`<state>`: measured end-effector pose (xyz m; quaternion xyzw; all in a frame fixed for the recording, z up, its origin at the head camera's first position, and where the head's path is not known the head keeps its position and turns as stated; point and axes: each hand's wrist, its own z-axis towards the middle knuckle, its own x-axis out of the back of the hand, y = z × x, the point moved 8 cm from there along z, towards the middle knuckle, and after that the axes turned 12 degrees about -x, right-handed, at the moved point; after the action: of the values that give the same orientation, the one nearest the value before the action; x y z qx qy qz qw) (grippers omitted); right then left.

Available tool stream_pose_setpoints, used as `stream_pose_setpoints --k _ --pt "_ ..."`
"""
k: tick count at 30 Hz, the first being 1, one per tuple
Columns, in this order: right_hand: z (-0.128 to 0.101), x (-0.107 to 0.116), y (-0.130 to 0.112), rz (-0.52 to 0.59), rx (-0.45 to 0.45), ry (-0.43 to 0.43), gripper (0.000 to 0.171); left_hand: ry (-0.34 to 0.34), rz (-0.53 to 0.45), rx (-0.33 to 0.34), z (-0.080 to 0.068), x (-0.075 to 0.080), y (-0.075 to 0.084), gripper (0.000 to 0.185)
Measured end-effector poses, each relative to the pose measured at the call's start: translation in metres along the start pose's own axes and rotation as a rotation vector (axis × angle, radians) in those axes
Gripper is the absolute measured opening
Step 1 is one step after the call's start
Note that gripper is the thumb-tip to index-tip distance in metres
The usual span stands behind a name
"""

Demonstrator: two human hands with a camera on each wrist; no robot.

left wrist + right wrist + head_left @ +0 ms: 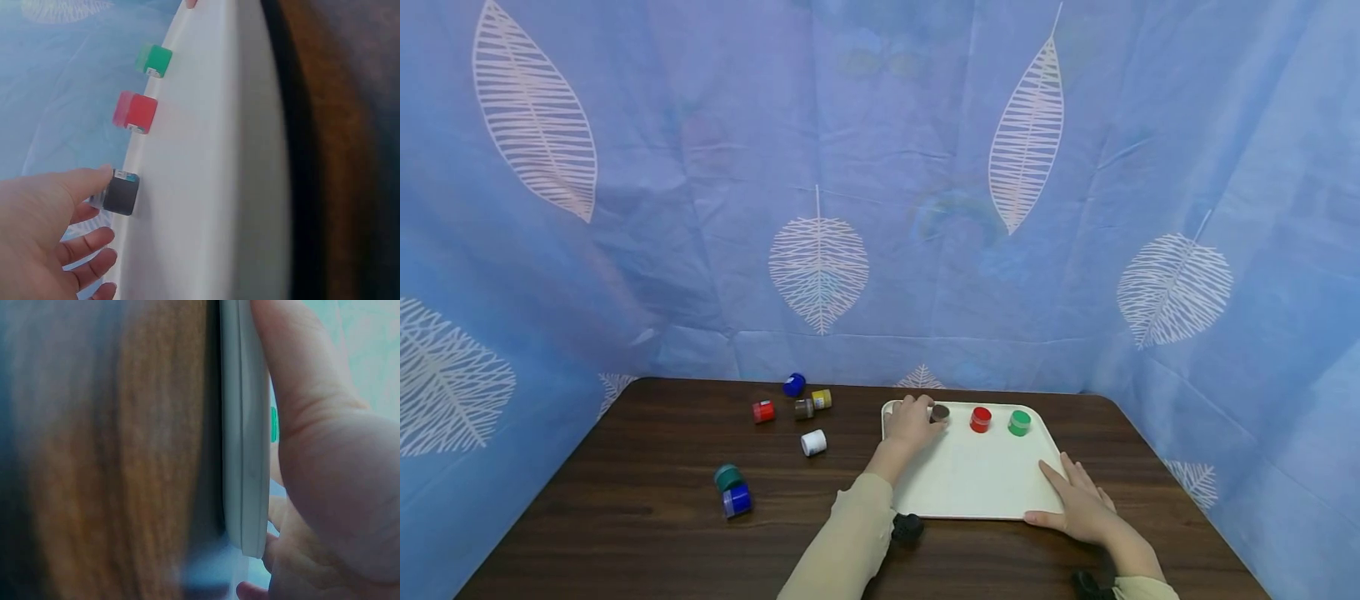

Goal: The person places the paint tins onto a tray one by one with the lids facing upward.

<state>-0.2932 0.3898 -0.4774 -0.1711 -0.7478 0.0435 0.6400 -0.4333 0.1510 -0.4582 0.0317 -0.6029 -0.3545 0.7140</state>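
Near the far left corner of a white tray (977, 483), my left hand (912, 427) holds a small dark brown paint jar (940, 413). In the left wrist view, the thumb lies along one side of this dark jar (122, 194), with the index finger partly hidden behind it and the other fingers spread loosely. A red paint jar (981, 419) and a green paint jar (1019, 422) stand on the tray to its right, roughly in a row. My right hand (1081, 504) rests at the tray's near right corner, fingers spread along the rim.
Left of the tray, several paint jars lie about: a white one (813, 442), a red one (763, 411), a brown one (804, 408), a yellow one (822, 399) and a blue one (794, 384). Nearer are a teal jar (727, 477) and another blue jar (737, 501). A leaf-patterned curtain (880, 167) hangs behind the table.
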Motion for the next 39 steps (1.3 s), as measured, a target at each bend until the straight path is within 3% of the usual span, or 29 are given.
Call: stream_pose_setpoints --k 9,15,21,33,39 --pt "0.0 0.0 0.0 -0.007 -0.001 -0.013 0.098 0.097 0.003 -0.041 -0.02 0.023 0.004 0.044" --pt "0.0 0.002 0.0 -0.011 0.001 -0.013 0.098 0.12 -0.064 -0.048 -0.036 0.034 0.004 0.041" --pt "0.002 0.001 0.002 -0.002 0.003 -0.027 0.099 0.153 -0.069 -0.045 -0.048 0.044 0.001 0.039" --pt "0.001 0.001 0.005 0.0 -0.005 -0.026 0.098 0.182 -0.001 -0.05 -0.07 0.073 -0.012 0.038" --pt "0.003 -0.003 0.003 0.006 0.008 -0.031 0.099 0.201 0.018 -0.032 -0.077 0.092 -0.032 0.037"
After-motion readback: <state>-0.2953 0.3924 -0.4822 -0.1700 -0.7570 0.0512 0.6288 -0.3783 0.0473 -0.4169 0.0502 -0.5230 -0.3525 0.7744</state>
